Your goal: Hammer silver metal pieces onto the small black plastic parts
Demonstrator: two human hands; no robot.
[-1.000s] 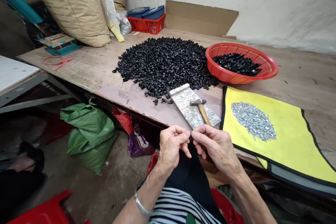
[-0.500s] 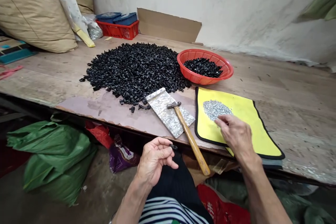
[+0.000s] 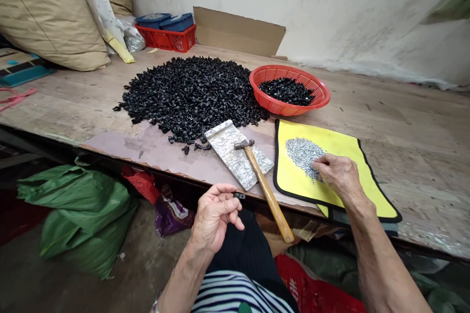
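A: Where do we have the small black part (image 3: 239,195)?

B: In our left grip (image 3: 216,215): thumb and forefinger pinch it by one end, just in front of the edge of the tabletop (image 3: 374,112).

A: And our right grip (image 3: 340,173)?

B: Its fingers bunch at the near side of the metal bits (image 3: 303,152), on the yellow cloth (image 3: 338,144). We can't tell whether the fingertips are pressed together on a piece; they're too small and partly hidden.

A: What might trip us up?

B: We could lose the black part: our left grip has only a slim hold, and beneath it are our lap (image 3: 235,249) and the floor (image 3: 135,254). At our right grip, the bits are tiny and piled close, so we may pinch several or scatter some.

A: We should mind the hammer (image 3: 268,195) between our grips, too.

B: Yes. Its head lies on the mottled plate (image 3: 227,149), but the handle juts past the edge, so a bump from either grip could tip it off.

A: Any writing we can read?

B: Barely. Below and between our grips, a red bag (image 3: 312,283) shows a white character, apparently 米. On the purple bag (image 3: 165,222), left of our left grip, we can't make out the pale marking.
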